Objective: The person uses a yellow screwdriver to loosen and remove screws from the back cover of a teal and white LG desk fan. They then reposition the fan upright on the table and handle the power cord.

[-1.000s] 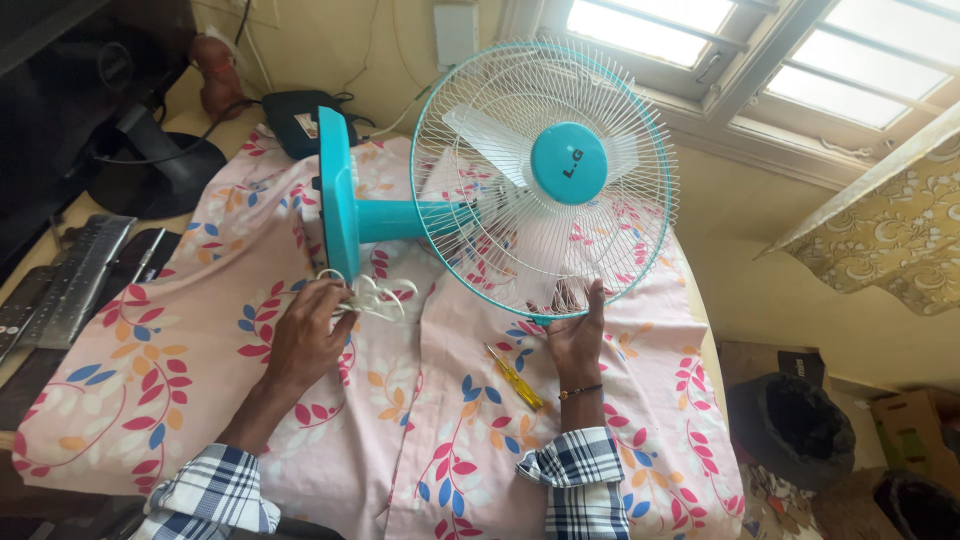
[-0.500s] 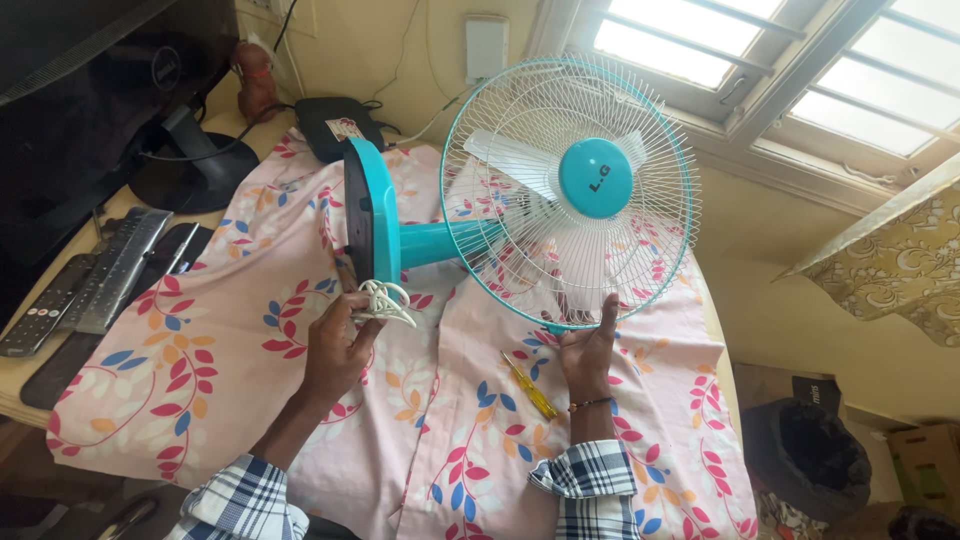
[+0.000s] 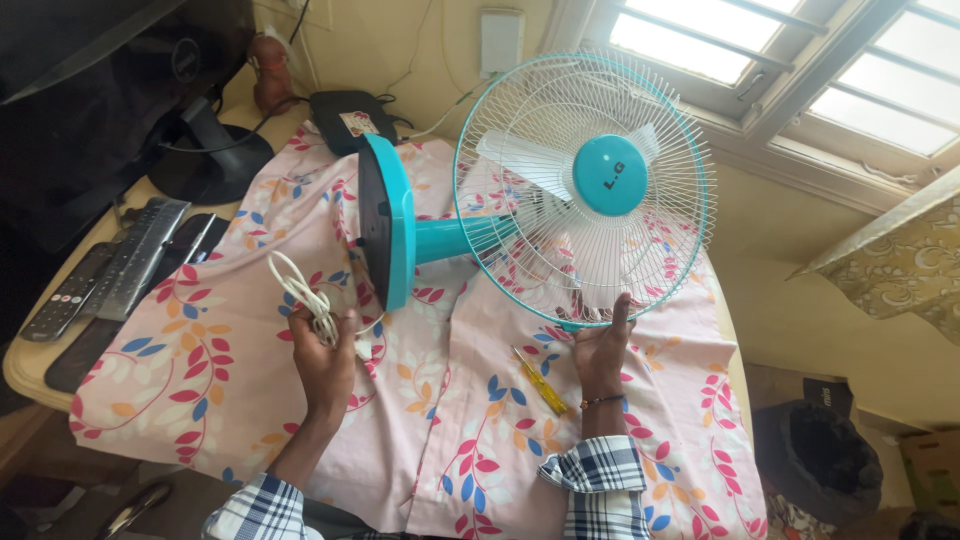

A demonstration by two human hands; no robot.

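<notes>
A table point(image 3: 30, 365) is covered by a pale pink cloth point(image 3: 200, 370) printed with red, blue and orange leaves; the cloth hangs over the near edge. At the far left, a dark monitor stand point(image 3: 205, 165) is seen, and a black box point(image 3: 345, 115) with cables sits at the far edge by the yellow wall. Two remote controls point(image 3: 105, 270) are laid side by side on the bare left end of the table. A window point(image 3: 800, 60) is set high at the far right, with a patterned curtain point(image 3: 900, 265) at the right edge. A black bin point(image 3: 815, 455) stands on the floor to the right of the table.

A teal and white fan point(image 3: 580, 190) is laid on its side on the cloth, its round base point(image 3: 385, 225) turned on edge toward the left and its wire cage toward the right, facing the camera. A yellow-handled screwdriver point(image 3: 540, 382) lies on the cloth near the lower rim of the cage, just left of the right wrist.

The left hand point(image 3: 325, 355) is raised just near of the base, fingers closed around a bundled white power cord point(image 3: 305, 295); loops of cord stand up above the fist. The right hand point(image 3: 602, 345) is extended away from the body, the fingers and thumb clamped on the lower rim of the cage. A bracelet is worn on the right wrist, and both forearms are sleeved in plaid cuffs.
</notes>
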